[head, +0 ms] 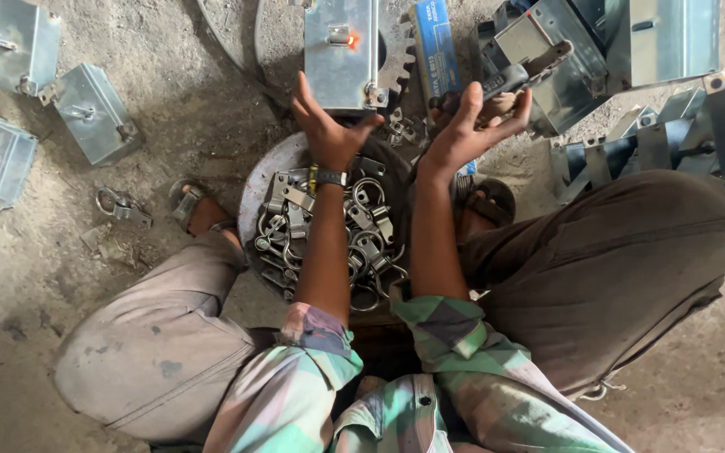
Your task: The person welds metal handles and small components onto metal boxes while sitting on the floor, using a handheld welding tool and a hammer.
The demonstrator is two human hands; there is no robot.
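The left hand (326,126) touches the shiny grey metal box (341,52) at twelve o'clock, fingers spread. The right hand (473,122) grips a dark tool (524,74), half hidden.

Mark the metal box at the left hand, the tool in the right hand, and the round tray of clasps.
metal box (339,50), head view, front face.
tool (520,75), head view, its handle.
round tray (260,180), head view, bare left rim.

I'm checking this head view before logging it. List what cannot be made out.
- Tool in the right hand: its front is hidden by fingers, kind unclear.
- Left hand: palm faces the metal box, contact hidden.
- Tray of metal clasps: middle covered by forearms.
- Box tops: cut off by the top edge.
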